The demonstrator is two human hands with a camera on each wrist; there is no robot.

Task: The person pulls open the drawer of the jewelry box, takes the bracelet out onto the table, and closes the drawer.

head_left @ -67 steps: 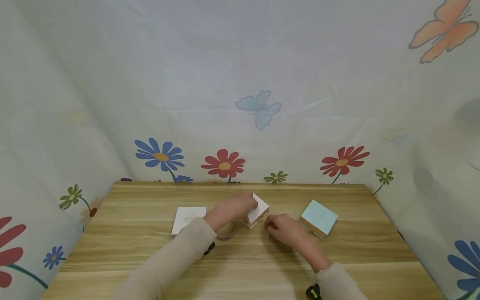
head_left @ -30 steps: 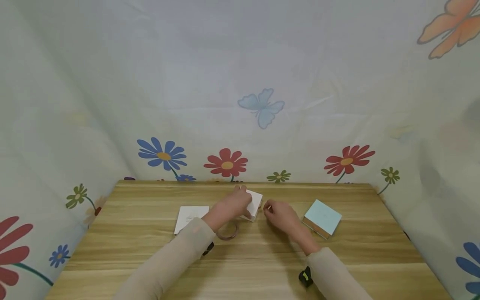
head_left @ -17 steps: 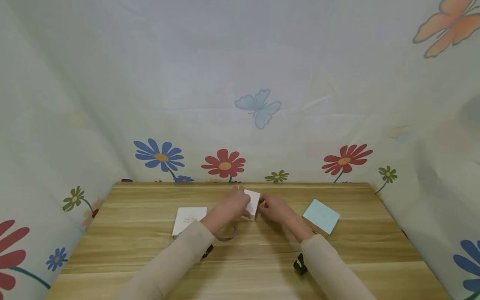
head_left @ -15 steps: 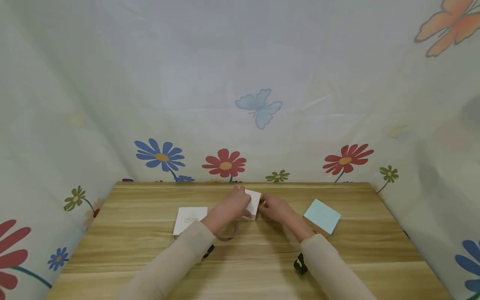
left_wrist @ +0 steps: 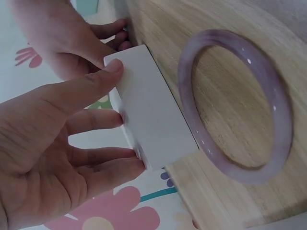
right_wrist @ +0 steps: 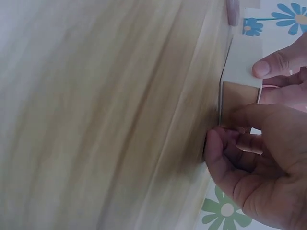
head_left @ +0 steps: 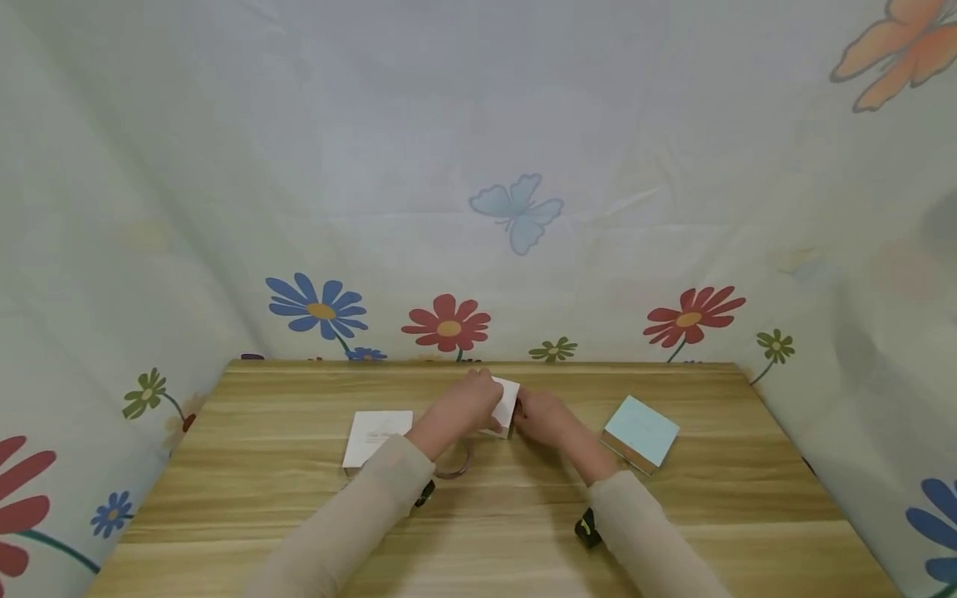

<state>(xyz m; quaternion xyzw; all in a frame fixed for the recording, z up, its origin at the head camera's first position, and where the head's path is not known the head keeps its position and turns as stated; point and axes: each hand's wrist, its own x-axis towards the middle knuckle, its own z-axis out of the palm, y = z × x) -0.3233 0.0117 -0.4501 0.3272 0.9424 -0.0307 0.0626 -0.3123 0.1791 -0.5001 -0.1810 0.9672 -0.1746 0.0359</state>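
Observation:
In the head view my left hand [head_left: 459, 409] holds a small white box [head_left: 507, 405] on the table. The left wrist view shows its thumb on one side of the white box [left_wrist: 148, 108] and several fingers on the other. My right hand [head_left: 549, 421] is at the box's right end. Seen from the right wrist, its curled fingers [right_wrist: 218, 143] pinch at the brown end face [right_wrist: 237, 99] of the box; what exactly lies between the fingertips is hidden. A glossy mauve bangle [left_wrist: 283, 112] lies flat on the table beside the box, near my left wrist.
Another white box [head_left: 377, 436] with faint print lies to the left, partly behind my left sleeve. A pale blue box [head_left: 641, 433] with a brown side sits to the right. The wooden table [head_left: 478, 531] ends at a flowered curtain [head_left: 359, 208].
The white box has turned and shifted slightly left in my left hand's hold. My right hand has moved up and left, from beside the box to its right end.

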